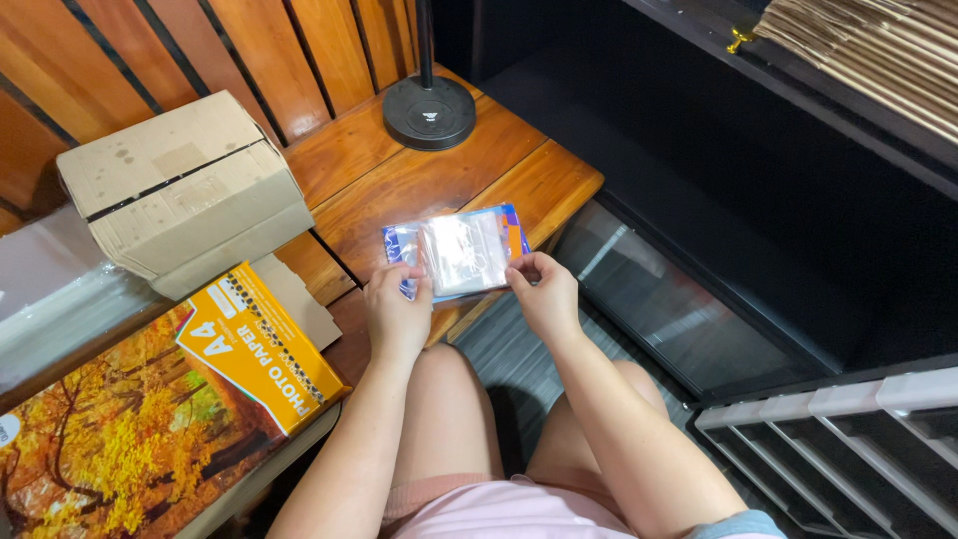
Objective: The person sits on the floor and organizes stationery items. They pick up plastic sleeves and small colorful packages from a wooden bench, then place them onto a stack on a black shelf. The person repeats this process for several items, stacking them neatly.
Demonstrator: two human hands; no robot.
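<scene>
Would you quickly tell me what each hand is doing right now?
Left hand: closed on the left edge of the clear plastic packet.
Right hand: closed on the packet's right edge.

We have a single view, taken from a camera worn on the head and looking steeply down over our own lap. It faces forward and down toward the wooden desk (439,180), which fills the upper left and middle of the frame. The camera sits close: our forearms rise from the bottom edge and our hands (399,311) meet just this side of the desk's near edge. Beyond the desk, at its far edge, the round black lamp base (429,112) marks the top of the view. To the right of the desk we see dark shelving (798,200).
</scene>
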